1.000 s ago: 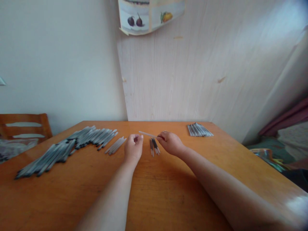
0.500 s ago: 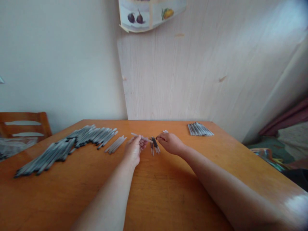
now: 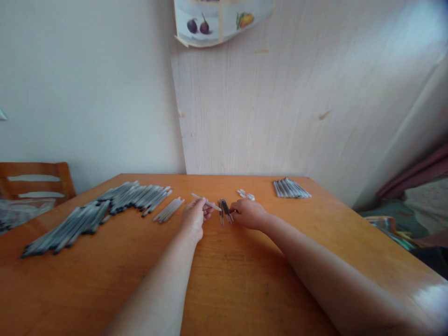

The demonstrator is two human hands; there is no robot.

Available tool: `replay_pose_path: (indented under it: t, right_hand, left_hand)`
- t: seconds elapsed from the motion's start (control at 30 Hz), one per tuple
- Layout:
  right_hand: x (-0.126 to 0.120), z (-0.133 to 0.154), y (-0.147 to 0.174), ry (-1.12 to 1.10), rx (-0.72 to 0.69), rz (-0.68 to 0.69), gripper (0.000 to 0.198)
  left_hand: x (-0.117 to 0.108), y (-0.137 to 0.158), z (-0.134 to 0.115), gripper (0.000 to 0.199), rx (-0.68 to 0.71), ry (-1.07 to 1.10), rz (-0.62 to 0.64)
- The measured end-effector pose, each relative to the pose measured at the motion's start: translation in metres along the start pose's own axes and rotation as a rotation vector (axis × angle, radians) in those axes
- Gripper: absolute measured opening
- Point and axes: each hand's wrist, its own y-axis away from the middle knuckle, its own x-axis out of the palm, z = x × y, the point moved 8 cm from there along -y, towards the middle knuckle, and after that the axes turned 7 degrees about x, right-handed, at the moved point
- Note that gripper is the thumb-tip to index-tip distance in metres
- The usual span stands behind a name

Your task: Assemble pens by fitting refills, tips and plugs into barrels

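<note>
My left hand (image 3: 194, 218) is closed around a pale, translucent pen barrel (image 3: 206, 202), which slants down to the right toward the refills. Several dark pen refills with pale ends (image 3: 225, 209) lie side by side on the table between my hands. At their right edge, my right hand (image 3: 248, 214) has its fingers bent and pressed together close to the refill ends; whatever is between the fingertips is hidden. Small white pieces, probably pen caps (image 3: 247, 194), lie just behind my right hand. Left of my left hand is a small row of empty pale barrels (image 3: 169, 210).
Large heaps of dark-ended pens (image 3: 84, 224) spread over the left of the orange wooden table (image 3: 227, 280). A neat stack of pens (image 3: 291, 188) lies at the back right. A wall stands behind the table, and a wooden chair (image 3: 38, 186) at the left.
My right hand has moved slightly down and toward me, from the far ends of the refills to their near ends, uncovering the white pieces. My left hand still holds the barrel.
</note>
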Motion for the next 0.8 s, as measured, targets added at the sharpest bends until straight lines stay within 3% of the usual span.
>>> replay_pose_path:
  t: [0.8]
  right_hand:
    - [0.02, -0.027, -0.008, 0.004, 0.356, 0.039, 0.033]
  left_hand:
    - [0.002, -0.001, 0.001, 0.017, -0.025, 0.018, -0.002]
